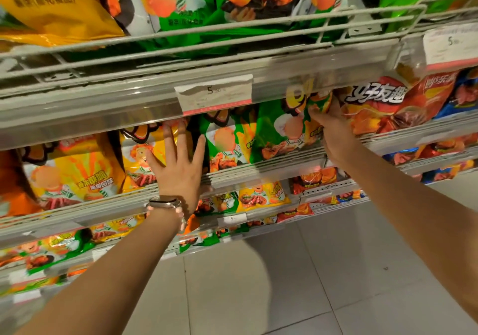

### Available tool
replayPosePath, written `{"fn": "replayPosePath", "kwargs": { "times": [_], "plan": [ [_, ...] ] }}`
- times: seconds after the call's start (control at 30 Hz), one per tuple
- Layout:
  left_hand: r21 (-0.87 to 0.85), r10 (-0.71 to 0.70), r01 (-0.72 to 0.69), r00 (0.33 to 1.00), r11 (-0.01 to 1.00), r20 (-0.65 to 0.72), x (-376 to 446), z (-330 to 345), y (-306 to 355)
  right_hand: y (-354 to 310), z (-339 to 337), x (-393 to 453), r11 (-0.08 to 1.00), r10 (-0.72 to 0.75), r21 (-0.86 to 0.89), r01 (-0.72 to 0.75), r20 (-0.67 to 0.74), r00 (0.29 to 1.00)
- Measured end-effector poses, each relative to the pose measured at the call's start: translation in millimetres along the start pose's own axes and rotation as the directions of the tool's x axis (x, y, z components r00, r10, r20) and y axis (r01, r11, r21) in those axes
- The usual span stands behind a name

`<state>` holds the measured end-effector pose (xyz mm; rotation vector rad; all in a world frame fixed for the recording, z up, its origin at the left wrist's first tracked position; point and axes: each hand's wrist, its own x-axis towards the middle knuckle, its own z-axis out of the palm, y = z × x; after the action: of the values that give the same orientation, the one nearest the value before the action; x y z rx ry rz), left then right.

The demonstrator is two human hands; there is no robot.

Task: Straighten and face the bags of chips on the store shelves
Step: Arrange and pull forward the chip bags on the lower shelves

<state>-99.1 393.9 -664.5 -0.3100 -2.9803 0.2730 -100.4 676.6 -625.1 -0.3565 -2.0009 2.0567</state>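
Left hand (178, 169) spread flat on yellow chip bag (144, 153), steadying row. Right hand (333, 133) pinches green chip bag (284, 127) edge on same shelf, likely turning face forward.

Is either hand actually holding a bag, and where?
The right hand pinches the green chip bag at its upper right edge. The left hand only rests flat on the yellow bag.

Two hands (178, 169), three price tags (216, 96).
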Motion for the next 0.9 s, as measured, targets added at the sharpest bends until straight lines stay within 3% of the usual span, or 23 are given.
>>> {"fn": "replayPosePath", "kwargs": {
  "times": [0.1,0.17,0.3,0.47,0.6,0.77,0.9],
  "plan": [
    [-0.001,0.015,-0.015,1.000,1.000,-0.016,0.2,2.6,-1.1,5.6,9.9,-13.1,0.975,-0.219,-0.071,0.212,-0.104,0.970],
    [0.018,0.029,-0.028,0.999,0.999,-0.030,0.3,5.6,-2.1,21.5,19.3,-24.4,0.910,-0.349,-0.272,0.314,-0.092,0.932],
    [-0.005,0.067,-0.068,0.993,0.998,-0.097,-2.9,9.6,-5.4,46.5,36.0,-42.8,0.732,-0.459,-0.595,0.333,-0.069,0.886],
    [-0.030,0.170,-0.186,0.942,0.982,-0.290,-13.7,14.7,-12.8,56.1,44.2,-36.4,0.566,-0.668,-0.726,0.389,-0.128,0.733],
    [0.026,0.280,-0.306,0.828,0.952,-0.485,-24.0,36.1,-18.5,64.4,41.4,-29.9,0.593,-0.624,-0.716,0.369,-0.120,0.772],
    [0.015,0.270,-0.309,0.804,0.951,-0.529,-22.5,48.7,-17.0,70.4,40.7,-27.6,0.556,-0.682,-0.721,0.412,-0.113,0.723],
    [0.025,0.249,-0.288,0.776,0.957,-0.579,-21.6,54.2,-15.6,75.3,39.4,-24.4,0.539,-0.680,-0.738,0.406,-0.097,0.727]
  ]
}}
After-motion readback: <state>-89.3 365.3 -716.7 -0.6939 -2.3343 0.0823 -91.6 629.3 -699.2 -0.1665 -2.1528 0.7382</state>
